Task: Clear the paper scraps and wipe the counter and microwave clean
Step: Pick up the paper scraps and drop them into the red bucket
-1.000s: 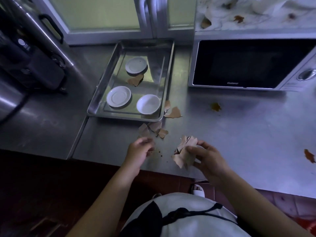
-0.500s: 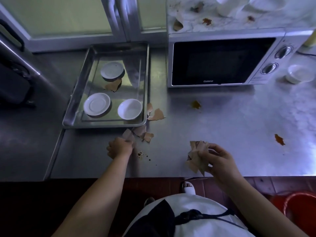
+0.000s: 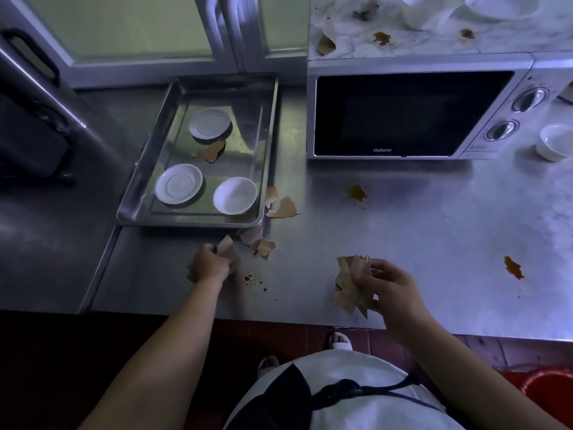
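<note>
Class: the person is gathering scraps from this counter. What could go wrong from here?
The right hand pinches a loose bundle of scraps near the counter edge; pieces might fall.
The left hand, gripping a scrap, is close to brown droplets; it may smear them.
The paper piece in the tray, beside a saucer, could be missed.

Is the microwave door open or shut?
Shut. The microwave door lies flush with the knob panel, with no gap showing.

Matt, creased brown paper scraps (image 3: 345, 296) in the right grip (image 3: 390, 290); under it a dull brushed-steel worktop (image 3: 418, 243); past the left grip (image 3: 209, 265), a shinier metal tray (image 3: 266, 150), glossy white dishes (image 3: 178, 184).
</note>
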{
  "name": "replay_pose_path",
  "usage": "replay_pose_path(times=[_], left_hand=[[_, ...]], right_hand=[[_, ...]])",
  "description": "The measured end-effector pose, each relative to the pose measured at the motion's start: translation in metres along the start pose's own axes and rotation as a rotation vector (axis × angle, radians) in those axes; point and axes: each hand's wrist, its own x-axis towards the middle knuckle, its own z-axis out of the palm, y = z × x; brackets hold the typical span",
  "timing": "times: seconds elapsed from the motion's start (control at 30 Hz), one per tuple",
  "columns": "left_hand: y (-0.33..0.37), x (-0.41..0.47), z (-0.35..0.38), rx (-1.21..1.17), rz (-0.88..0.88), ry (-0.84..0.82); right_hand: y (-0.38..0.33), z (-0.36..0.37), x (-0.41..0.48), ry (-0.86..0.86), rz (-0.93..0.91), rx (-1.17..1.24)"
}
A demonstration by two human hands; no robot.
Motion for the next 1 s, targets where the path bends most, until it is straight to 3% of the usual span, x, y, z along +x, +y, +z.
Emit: replay_pose_path(times=[0.23,0.4,0.47,0.57,0.63,0.7,0.8,1.0], left_hand=[[-0.003,-0.014,-0.003,-0.078,-0.035,0.075],[0.016,-0.060,-0.017,-0.384,0.044,0.069],[0.034,-0.092,-0.029,-0.460,0.101,-0.062],[0.060,-0.145,-0.041,-0.547,0.225,-0.440],[0.077,-0.175,-0.038,-0.551,0.290,-0.595],[0.092,-0.193,-0.027,-0.519,0.347,-0.579],[0.107,-0.204,-0.014,-0.500,0.373,-0.429],[0.107,-0.199,-0.011,-0.494,0.387,-0.261]], right_hand=[[-0.008,-0.016,0.017,-0.049,0.019,-0.029],[-0.013,-0.020,0.031,-0.103,0.016,-0.073],[-0.016,-0.019,0.035,-0.126,0.013,-0.090],[-0.019,-0.014,0.040,-0.182,0.001,-0.121],[-0.022,-0.009,0.041,-0.237,-0.013,-0.157],[-0.026,-0.003,0.040,-0.289,-0.035,-0.162],[-0.029,0.001,0.039,-0.375,-0.048,-0.139],[-0.030,0.001,0.042,-0.500,0.057,0.031]])
